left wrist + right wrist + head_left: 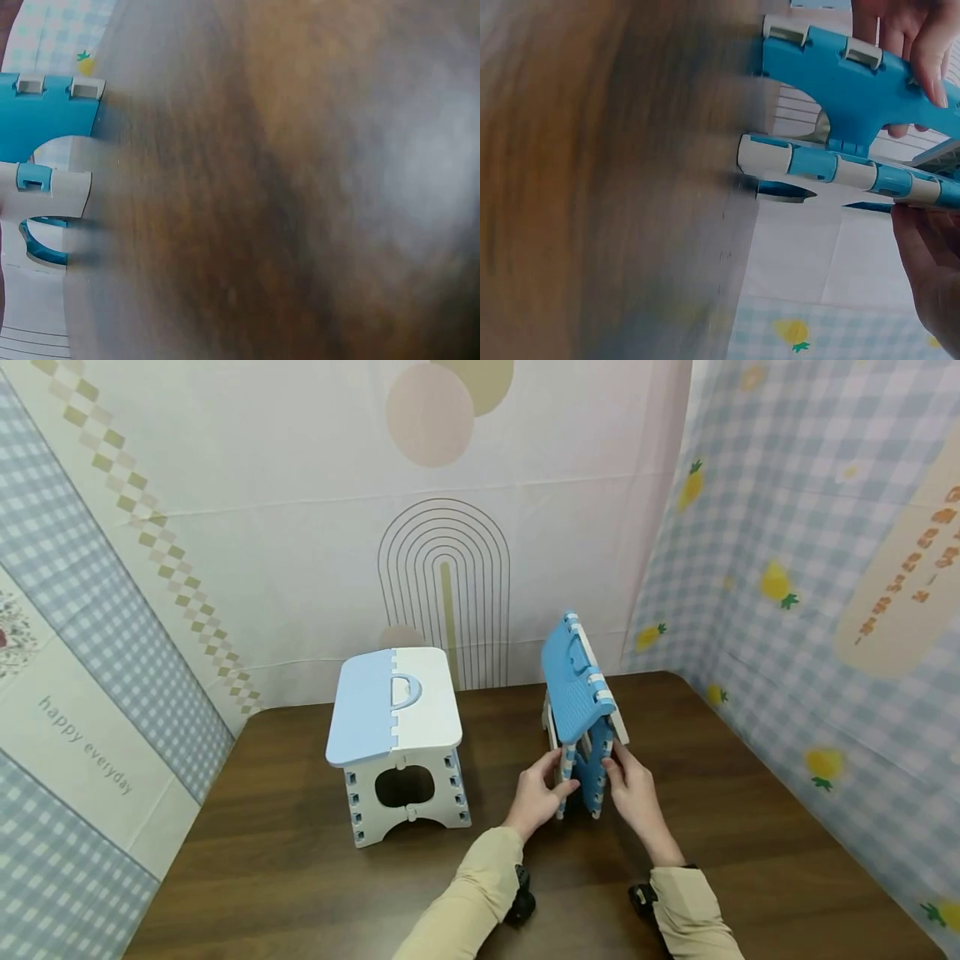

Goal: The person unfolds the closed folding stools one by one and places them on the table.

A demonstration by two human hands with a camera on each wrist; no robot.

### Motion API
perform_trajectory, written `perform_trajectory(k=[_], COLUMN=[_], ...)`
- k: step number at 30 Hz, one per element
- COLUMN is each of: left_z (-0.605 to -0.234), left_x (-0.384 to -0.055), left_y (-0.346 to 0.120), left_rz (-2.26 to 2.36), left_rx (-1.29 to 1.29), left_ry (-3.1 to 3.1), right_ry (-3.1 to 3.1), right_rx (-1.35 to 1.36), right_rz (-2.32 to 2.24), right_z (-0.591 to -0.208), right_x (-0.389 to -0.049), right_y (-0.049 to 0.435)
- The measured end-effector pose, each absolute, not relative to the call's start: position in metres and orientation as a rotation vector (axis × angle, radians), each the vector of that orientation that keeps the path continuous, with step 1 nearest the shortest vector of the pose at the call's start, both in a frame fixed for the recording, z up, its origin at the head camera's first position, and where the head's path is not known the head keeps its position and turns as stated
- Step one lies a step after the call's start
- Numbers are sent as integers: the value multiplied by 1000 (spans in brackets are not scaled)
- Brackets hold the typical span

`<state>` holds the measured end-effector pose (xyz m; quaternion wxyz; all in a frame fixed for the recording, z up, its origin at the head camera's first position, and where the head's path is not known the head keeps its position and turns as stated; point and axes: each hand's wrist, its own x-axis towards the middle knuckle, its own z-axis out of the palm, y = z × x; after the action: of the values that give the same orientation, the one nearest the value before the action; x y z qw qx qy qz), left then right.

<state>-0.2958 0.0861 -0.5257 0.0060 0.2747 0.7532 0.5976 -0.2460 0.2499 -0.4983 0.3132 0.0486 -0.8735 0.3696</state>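
A blue and white folding stool (577, 685) stands half folded on the table, its top bent into a steep ridge. My left hand (536, 793) pinches the near edge of its left leg panel, thumb in front. On the other side, my right hand (633, 785) grips the right leg panel with thumb and fingers. The right wrist view shows the blue leg panel (840, 82) in the left hand's fingers, with the right hand (934, 277) at the striped panel edge. In the left wrist view, leg ends (52, 112) show at the left edge.
A second folding stool (397, 702), pale blue and white, stands fully unfolded to the left on the dark wooden table (300, 893). Printed cloth hangs (315, 568) close behind the table, with checked cloth (795, 610) along the right side.
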Motion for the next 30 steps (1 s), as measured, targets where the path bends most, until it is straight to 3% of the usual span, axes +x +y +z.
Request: perform_trajectory(k=[30], left_z=[-525], left_x=[-306], left_y=[78], left_rz=[1829], left_rx=[817], left_ry=[2415], right_ry=[-2336], right_rx=[111], right_rz=[961], right_z=[-498], right_x=[-252], right_y=[270])
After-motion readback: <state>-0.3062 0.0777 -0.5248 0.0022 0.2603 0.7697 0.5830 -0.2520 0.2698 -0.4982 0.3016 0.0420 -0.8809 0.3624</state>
